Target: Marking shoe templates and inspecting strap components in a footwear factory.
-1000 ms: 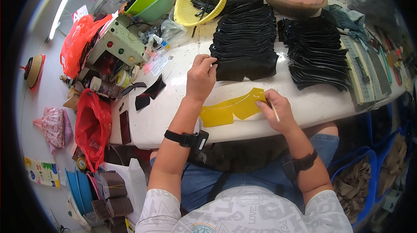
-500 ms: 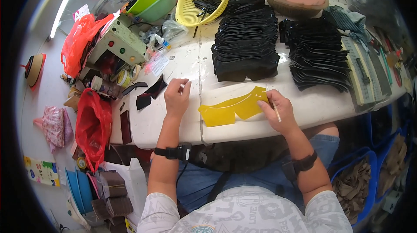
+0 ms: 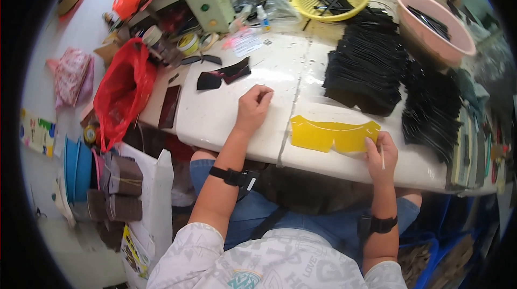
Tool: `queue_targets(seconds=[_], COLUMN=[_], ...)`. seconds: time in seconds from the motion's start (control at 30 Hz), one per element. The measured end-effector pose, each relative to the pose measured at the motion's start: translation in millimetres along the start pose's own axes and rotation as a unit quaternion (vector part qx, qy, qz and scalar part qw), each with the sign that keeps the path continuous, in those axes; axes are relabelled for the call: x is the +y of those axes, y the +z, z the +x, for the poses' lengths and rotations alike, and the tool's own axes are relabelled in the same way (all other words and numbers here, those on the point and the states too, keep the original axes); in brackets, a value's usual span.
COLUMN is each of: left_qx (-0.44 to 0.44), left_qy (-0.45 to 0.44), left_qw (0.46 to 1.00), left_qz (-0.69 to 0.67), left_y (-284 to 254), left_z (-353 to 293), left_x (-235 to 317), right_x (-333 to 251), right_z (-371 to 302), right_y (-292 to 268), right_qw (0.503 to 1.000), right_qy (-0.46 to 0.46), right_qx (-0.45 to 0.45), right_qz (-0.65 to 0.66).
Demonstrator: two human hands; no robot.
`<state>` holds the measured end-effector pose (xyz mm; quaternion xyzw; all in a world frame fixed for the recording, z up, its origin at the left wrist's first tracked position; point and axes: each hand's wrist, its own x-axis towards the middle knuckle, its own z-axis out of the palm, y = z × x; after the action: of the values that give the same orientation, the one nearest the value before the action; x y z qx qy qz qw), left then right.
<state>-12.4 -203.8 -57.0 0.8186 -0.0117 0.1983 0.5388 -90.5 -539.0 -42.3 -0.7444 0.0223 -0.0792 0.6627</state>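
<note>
My right hand (image 3: 384, 152) is closed on the right end of a yellow template (image 3: 318, 137), a flat sheet with a curved slit and a notch in its lower edge. A thin pale stick (image 3: 382, 157), perhaps a pen, is also in its fingers. To the left, my left hand (image 3: 254, 107) has its fingers curled together above the white table; whatever they may hold is too small to make out. Beyond it lies a cut black piece (image 3: 223, 73). A tall stack of black pieces (image 3: 363, 68) stands behind the template, with a second black stack (image 3: 431, 111) to its right.
A yellow basket (image 3: 296, 4) and a pink basin (image 3: 463, 44) hold black strips at the back. A control box (image 3: 212, 6), a small bottle (image 3: 262, 19) and jars stand back left. A red bag (image 3: 121, 90) hangs off the left edge, near a dark flat object (image 3: 169, 107).
The view has swung left, so the table things appear farther right. My left hand's fingers have curled in more. The right hand still holds the yellow template and the stick.
</note>
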Motion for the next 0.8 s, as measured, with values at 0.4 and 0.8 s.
queue_targets(seconds=[0.4,0.8], left_qx=[0.159,0.024], left_qy=[0.072,-0.182], left_qw=[0.94,0.881], left_qz=[0.292,0.436], left_y=[-92.9,-172.5], left_z=[54.6,97.5], left_x=[-59.1,-72.7], right_x=[0.5,2.9], right_z=[3.3,3.7], right_y=[1.1,-1.3], right_qw=[1.0,1.0], right_qy=[-0.018,-0.015], right_qx=[-0.016,-0.016], right_qz=[0.009,0.018])
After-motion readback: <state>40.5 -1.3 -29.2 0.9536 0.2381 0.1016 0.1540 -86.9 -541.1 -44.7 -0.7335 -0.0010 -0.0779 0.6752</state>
